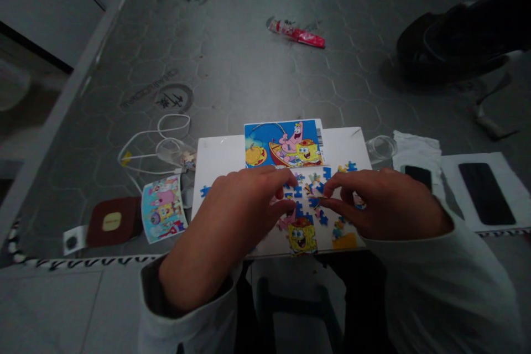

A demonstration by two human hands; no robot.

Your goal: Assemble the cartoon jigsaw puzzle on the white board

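1. On the white board [219, 156], between the two hands, lie the jigsaw pieces [321, 217], some loose and some joined. This central position puts them within reach of both hands.
2. Nearest the person is a joined section [302, 235] showing a yellow cartoon figure. It lies flat, printed side up, presumably so that the print can be matched.
3. Left hand [249, 193]: arched over the left side of the pieces, thumb and forefinger narrowly spaced. Whether a piece is gripped cannot be told.
4. Right hand [384, 199]: thumb and forefinger narrowly parted at the blue pieces, facing the left hand. A grip cannot be confirmed. The fingertip posture appears suited to small, flat parts.
5. Just beyond the pieces, a picture card [284, 144] lies face up at the board's far edge; this placement appears to keep its print visible past the hands.
6. Left of the board, the grey mat [232, 77] carries a second picture card [164, 207], a reddish-brown case [114, 221] and a white cable [136, 139].
7. To the right lie a white cloth [417, 146] and a dark phone [486, 192], probably set aside for working room.
8. Farther out lies a red wrapper [307, 37].
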